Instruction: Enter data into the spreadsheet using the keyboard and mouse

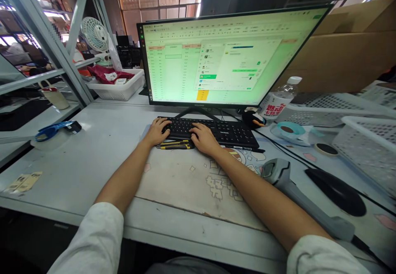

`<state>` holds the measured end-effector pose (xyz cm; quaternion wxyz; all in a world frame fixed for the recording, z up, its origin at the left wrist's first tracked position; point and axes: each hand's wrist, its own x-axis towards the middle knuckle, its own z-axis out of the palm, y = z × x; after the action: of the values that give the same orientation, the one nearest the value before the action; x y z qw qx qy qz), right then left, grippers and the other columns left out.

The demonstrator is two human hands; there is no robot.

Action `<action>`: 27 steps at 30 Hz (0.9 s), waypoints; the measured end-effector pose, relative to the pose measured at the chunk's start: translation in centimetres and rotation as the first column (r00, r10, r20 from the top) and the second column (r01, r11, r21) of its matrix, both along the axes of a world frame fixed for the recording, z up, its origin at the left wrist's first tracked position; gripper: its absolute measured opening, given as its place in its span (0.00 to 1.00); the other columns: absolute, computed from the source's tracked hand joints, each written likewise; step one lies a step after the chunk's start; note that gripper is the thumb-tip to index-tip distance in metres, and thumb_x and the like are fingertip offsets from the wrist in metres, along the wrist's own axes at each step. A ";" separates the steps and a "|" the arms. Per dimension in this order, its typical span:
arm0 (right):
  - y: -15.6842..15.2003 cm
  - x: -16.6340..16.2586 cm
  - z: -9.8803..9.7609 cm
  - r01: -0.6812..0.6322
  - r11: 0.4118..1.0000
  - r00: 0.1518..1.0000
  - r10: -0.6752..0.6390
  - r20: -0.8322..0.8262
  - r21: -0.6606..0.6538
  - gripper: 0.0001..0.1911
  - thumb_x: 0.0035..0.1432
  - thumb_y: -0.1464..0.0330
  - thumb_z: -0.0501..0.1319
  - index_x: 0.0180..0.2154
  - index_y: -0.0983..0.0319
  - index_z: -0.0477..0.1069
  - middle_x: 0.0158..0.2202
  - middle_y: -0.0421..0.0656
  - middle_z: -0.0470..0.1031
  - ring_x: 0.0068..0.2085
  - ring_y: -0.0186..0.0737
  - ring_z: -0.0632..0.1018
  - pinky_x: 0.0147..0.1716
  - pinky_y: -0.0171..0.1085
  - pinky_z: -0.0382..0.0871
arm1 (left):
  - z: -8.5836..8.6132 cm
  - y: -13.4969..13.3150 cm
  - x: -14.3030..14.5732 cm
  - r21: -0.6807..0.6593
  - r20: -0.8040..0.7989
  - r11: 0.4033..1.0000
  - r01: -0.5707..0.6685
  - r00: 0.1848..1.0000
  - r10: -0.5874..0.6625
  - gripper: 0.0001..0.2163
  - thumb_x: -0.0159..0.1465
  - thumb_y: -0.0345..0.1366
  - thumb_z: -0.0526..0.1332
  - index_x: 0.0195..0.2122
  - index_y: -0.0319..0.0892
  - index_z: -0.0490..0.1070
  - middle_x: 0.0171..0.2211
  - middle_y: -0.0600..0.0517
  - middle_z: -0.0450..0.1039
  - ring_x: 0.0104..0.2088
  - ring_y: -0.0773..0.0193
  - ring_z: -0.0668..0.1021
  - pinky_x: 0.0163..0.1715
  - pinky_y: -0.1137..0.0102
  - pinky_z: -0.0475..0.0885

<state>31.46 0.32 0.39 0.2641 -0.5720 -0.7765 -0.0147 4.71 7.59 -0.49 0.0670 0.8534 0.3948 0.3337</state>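
Both of my hands rest on a black keyboard (229, 130) in front of a wide monitor (229, 55) that shows a green spreadsheet with a chat window over it. My left hand (157, 131) lies on the keyboard's left end with fingers spread over the keys. My right hand (202, 137) lies near the middle, fingers also apart on the keys. Neither hand holds anything. A yellow and black utility knife (175, 144) lies just in front of the keyboard, between my wrists. A worn desk mat (185, 183) is under my forearms.
A grey barcode scanner (293, 191) and a black mouse (337, 191) lie at the right. A water bottle (278, 100), tape rolls (291, 131) and white baskets (368, 146) stand behind them. Blue scissors (52, 130) lie at the left. A white basket (119, 85) and fan (94, 34) stand at the back left.
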 end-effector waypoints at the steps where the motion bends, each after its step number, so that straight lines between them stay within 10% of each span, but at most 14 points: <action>1: 0.1 0.1 0.1 0.011 1.000 1.000 -0.011 -0.004 0.002 0.22 0.67 0.67 0.52 0.55 0.63 0.77 0.65 0.53 0.71 0.67 0.54 0.68 0.69 0.55 0.61 | -0.1 0.0 0.0 -0.017 -0.019 1.000 -0.008 1.000 0.008 0.19 0.69 0.39 0.59 0.60 0.46 0.76 0.67 0.48 0.69 0.69 0.46 0.63 0.71 0.45 0.62; 27: 0.2 -1.1 0.1 -0.020 1.000 1.000 0.020 0.013 -0.008 0.19 0.65 0.68 0.54 0.51 0.61 0.80 0.66 0.52 0.71 0.70 0.57 0.64 0.70 0.59 0.59 | 0.6 -0.3 0.0 0.020 0.126 0.973 -0.229 0.966 0.225 0.10 0.66 0.31 0.59 0.34 0.45 0.81 0.54 0.48 0.80 0.59 0.52 0.75 0.62 0.57 0.74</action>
<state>30.33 0.48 0.50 0.2568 -0.5651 -0.7839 -0.0130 4.67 7.28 0.12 0.0380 0.7816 0.4792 0.3975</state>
